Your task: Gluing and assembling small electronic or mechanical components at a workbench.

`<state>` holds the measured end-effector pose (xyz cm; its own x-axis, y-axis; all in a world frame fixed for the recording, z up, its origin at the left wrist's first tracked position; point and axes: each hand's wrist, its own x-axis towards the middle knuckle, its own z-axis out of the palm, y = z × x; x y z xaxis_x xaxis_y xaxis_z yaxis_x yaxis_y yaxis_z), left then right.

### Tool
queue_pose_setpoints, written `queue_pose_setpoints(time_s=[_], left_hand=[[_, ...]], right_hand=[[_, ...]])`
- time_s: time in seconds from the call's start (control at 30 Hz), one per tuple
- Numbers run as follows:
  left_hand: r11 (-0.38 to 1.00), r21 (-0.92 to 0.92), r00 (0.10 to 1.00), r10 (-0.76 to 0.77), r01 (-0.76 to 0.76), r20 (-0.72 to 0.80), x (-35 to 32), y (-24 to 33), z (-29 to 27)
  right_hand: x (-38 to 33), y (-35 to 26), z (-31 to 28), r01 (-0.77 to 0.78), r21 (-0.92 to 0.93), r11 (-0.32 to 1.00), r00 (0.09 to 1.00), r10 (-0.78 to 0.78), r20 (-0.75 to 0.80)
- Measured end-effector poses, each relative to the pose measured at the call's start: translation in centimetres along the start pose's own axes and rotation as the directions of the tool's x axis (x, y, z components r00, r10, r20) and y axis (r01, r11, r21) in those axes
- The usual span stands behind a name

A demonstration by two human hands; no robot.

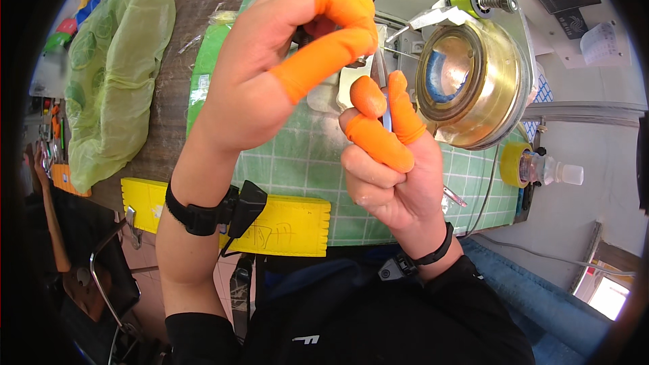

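Observation:
My left hand point(270, 61) is raised over the far part of the green gridded mat point(304, 169), orange finger covers on its fingers. Its fingers are curled with the tips close together; what they hold, if anything, is hidden behind them. Lower and to the right, my right hand point(392, 162) is closed, also wearing orange covers. Between its thumb and fingers shows a slim pale-blue tool point(387, 120), mostly hidden, so its kind is unclear. Just right of that hand stands a round brass housing point(497, 88) with a blue lining inside its opening.
A bright green thread spool point(466, 1) sits above the brass housing. At right are a yellow tape roll point(508, 164) and a clear bottle point(561, 172). A yellow strip point(297, 223) lies along the near edge. Far left hangs a pale green cover point(122, 81); another person's arm point(54, 223) shows beyond.

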<state>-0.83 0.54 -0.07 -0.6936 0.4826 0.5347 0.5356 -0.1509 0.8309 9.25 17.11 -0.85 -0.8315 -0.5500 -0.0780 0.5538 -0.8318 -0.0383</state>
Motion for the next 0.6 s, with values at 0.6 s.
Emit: queue_pose_setpoints(time_s=[0.6], left_hand=[[0.992, 0.112, 0.998, 0.046, -0.05, 0.043, 0.4, -1.1, -1.1]], right_hand=[[-15.7, -2.7, 0.5, -0.272, -0.787, -0.554, 0.825, -0.556, 0.106]])
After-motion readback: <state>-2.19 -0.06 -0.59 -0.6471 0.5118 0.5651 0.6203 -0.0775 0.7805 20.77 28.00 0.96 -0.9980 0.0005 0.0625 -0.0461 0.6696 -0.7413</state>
